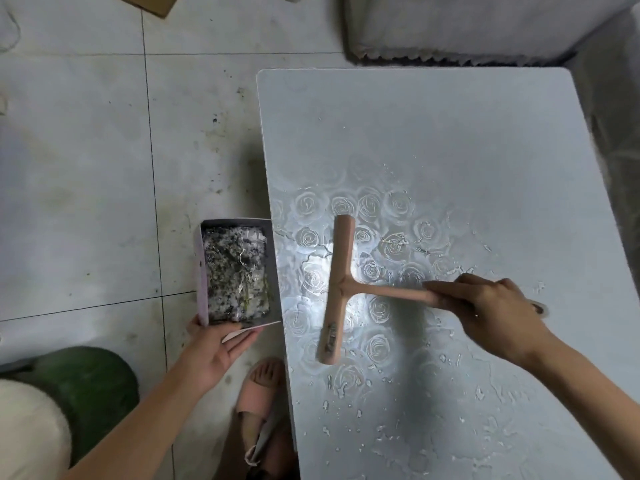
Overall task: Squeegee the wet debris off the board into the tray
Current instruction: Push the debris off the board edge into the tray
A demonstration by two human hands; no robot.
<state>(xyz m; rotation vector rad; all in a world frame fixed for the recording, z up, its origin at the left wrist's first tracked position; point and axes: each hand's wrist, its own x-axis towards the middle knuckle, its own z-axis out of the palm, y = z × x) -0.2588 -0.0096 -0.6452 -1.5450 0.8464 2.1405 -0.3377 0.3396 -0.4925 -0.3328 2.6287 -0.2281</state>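
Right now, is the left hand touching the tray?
Touching. In the head view the left hand has its thumb against the near corner of the tray, with straight fingers under its near end.

- Reaches forward with the left arm, left hand (216, 344) palm up, fingers straight beneath the tray (201, 271).
- Grips the squeegee (337, 289) handle in the right hand (491, 303), fingers curled, forearm bare.

A pink T-shaped squeegee (341, 289) sits over the wet, rose-embossed grey board (450, 133), crossbar parallel to its left edge; droplets and thin scraps (394, 240) dot the surface. A small rectangular tray (201, 271), full of dark wet debris (235, 271), sits just beside that edge.
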